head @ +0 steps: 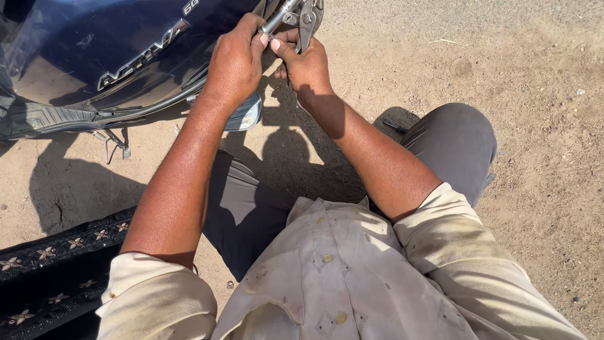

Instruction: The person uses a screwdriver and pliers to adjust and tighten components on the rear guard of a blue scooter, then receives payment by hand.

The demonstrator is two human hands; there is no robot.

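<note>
Shiny metal shows at the top, where both hands meet. The left hand [236, 60] is closed around a silver metal tool [280, 19], with the thumb pressing on its shaft. The right hand [306, 63] is just beside it, fingers curled around the same tool from below (the two thumbs almost touch). Above the right hand sits a grey metal part [308, 19] of the dark blue scooter [94, 56]. Below the left hand, a footrest [245, 116] sticks out. Under both arms lies sandy ground [535, 126], and a black patterned mat [50, 264] lies near the left elbow.
</note>
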